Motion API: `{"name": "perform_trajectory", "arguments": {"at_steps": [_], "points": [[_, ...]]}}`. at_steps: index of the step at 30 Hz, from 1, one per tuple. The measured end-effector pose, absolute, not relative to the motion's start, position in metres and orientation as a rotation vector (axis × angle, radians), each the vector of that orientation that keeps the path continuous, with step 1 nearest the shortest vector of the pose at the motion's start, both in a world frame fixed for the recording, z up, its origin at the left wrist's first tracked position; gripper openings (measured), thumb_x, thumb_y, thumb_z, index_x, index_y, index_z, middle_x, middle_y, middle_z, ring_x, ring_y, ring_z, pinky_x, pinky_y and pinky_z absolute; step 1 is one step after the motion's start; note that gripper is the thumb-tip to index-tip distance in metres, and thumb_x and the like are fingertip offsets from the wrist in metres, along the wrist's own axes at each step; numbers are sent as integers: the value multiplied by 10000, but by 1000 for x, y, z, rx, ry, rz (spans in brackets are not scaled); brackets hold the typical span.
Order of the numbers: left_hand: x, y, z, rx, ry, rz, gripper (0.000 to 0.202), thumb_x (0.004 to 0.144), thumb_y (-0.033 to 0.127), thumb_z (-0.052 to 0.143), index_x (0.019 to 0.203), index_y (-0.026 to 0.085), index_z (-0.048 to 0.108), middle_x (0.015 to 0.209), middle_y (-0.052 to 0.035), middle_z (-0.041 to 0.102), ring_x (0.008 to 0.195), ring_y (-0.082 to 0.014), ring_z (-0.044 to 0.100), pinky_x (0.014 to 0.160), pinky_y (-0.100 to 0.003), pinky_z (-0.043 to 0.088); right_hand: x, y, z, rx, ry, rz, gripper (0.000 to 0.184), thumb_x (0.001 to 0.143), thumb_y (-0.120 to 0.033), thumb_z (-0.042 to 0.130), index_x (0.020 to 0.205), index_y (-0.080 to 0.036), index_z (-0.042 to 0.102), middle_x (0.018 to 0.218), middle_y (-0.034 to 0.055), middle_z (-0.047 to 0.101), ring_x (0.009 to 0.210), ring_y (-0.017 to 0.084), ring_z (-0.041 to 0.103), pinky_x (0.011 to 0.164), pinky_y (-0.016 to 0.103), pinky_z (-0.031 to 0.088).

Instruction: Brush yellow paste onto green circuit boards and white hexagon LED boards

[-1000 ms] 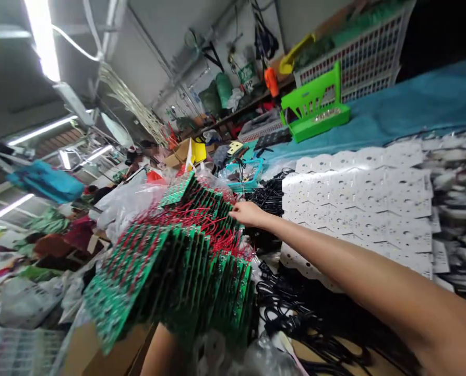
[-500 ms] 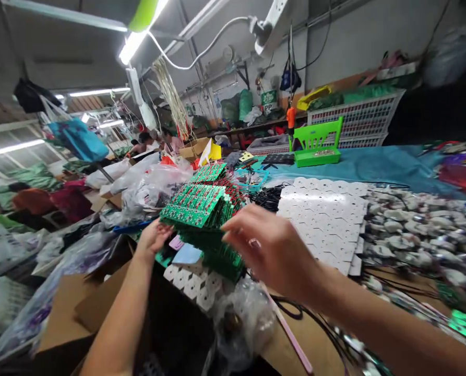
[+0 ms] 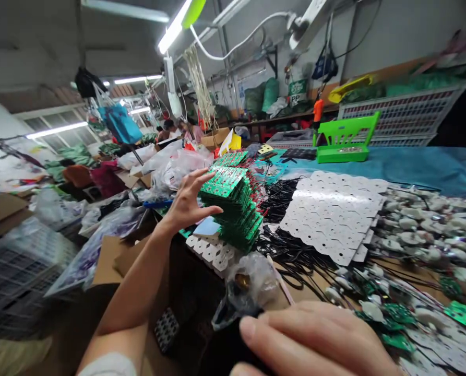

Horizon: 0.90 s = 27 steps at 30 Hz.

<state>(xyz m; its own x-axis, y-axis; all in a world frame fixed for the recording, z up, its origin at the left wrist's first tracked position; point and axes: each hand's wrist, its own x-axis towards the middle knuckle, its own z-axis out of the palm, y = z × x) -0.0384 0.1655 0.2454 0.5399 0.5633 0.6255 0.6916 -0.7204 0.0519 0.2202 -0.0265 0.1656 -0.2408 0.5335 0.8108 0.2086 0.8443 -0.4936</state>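
Observation:
A tall stack of green circuit boards (image 3: 227, 183) with red wires along its far side stands in the middle of the bench. My left hand (image 3: 189, 201) is at the stack's left side, thumb and fingers spread wide around its near corner; whether the fingertips touch the boards I cannot tell. Close to the camera at the bottom, my right hand (image 3: 311, 339) has its fingers loosely bent and a gap above the thumb, with nothing seen in it. Just beyond it lies a clear plastic bag (image 3: 252, 282) with something brass-coloured inside.
White perforated sheets (image 3: 330, 214) lie right of the stack, with black cables (image 3: 283, 201) between. White wired parts (image 3: 416, 224) are heaped at the right. A green chair-shaped tray (image 3: 344, 151) stands behind, under a hanging orange screwdriver (image 3: 318, 110). An open cardboard box (image 3: 109, 256) sits lower left.
My left hand has risen along the stack's left side and spread its fingers. My right hand has pulled back from the boards toward the camera. The view has turned left.

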Motion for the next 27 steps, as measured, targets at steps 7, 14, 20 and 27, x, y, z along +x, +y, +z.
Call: {"name": "perform_trajectory", "arguments": {"at_steps": [7,14,20,27], "points": [[-23,189,240,-2561,-1054,-909,523,761,464,772,1183,212,593,1150,-79,633,1108,-257,605,979,-400,473,221,61,157,-950,-1641,602,170,898,-247,557,863,-197,716,789,45,698,648,133,628,598,245,488],[-17,187,241,-2534,-1045,-859,379,807,433,731,1092,200,642,1057,-64,662,1010,-233,637,907,-369,495,194,146,162,-869,-1154,1380,360,852,-87,520,1178,-136,667,1040,74,705,553,77,616,454,189,469],[-14,188,238,-2402,-906,-786,605,766,414,774,1290,211,549,1245,-108,583,1176,-281,548,1016,-426,429,182,159,176,-774,-990,1586,376,814,4,524,1109,-140,706,734,0,651,525,61,578,464,159,436],[-12,195,240,-2285,-778,-714,509,766,452,776,1198,227,624,1197,-111,621,1097,-287,577,976,-423,427,186,160,168,-672,-971,1624,488,755,54,504,1149,-158,699,593,-67,541,494,52,530,467,156,392]]}}
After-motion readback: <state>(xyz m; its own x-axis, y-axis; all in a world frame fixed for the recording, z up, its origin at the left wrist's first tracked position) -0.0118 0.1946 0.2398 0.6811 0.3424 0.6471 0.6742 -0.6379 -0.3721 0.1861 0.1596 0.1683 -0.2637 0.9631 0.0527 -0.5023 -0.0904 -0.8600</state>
